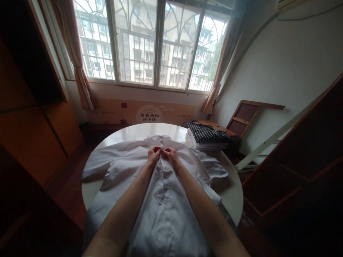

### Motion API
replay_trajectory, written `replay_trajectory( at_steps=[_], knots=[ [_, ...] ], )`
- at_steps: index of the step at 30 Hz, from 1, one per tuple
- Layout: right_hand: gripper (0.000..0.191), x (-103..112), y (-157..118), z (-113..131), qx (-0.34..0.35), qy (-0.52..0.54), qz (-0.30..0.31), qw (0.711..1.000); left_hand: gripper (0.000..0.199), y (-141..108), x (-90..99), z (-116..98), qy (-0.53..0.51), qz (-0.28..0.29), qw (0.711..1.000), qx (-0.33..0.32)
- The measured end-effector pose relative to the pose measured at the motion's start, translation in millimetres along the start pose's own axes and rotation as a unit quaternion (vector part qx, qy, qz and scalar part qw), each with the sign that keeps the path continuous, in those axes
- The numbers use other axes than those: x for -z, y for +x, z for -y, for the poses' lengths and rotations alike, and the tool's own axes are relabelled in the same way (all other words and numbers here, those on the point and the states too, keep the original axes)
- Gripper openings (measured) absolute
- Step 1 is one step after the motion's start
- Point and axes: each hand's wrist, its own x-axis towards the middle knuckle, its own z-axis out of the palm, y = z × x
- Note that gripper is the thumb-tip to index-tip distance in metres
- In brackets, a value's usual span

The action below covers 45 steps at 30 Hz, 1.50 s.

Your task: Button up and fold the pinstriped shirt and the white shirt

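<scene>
A white button-up shirt (123,167) lies spread face up on a round white table (233,192), collar toward the window and sleeves out to both sides. My left hand (154,155) pinches the shirt's front placket a little below the collar. Close beside it, my right hand (170,156) pinches the same placket, the fingertips of both nearly meeting. Whatever button is between the fingers is hidden. Further down the front, the placket runs toward me between my forearms, with small buttons on it.
At the table's back right sits a stack of folded clothes (207,134), a black striped one on top of white ones. A wooden chair (243,117) stands behind it. Curtains (80,82) frame a barred window (136,46). A dark wooden panel (300,160) leans at the right.
</scene>
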Motion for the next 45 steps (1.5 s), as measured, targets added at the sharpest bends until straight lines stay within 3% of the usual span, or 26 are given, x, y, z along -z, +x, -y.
replay_trajectory(
  at_steps=[9,23,39,45],
  knots=[
    [0.029,3.1,-3.7,2.1,-0.002,0.026,0.009,1.000,0.016,-5.2,-1.1,-3.8,-0.047,0.021,0.999,-0.005],
    [0.025,2.8,-1.4,-1.2,0.023,-0.085,-0.012,0.996,0.015,-9.3,2.6,-11.9,0.038,0.013,0.999,-0.003],
    [0.025,0.7,-1.7,-0.6,0.018,-0.077,-0.016,0.997,0.015,-15.8,1.7,-15.0,0.113,-0.008,0.993,-0.043],
    [0.024,-1.5,-3.2,1.0,0.009,-0.047,-0.009,0.999,0.016,-15.8,3.8,-17.3,0.120,-0.019,0.992,-0.022]
  ],
)
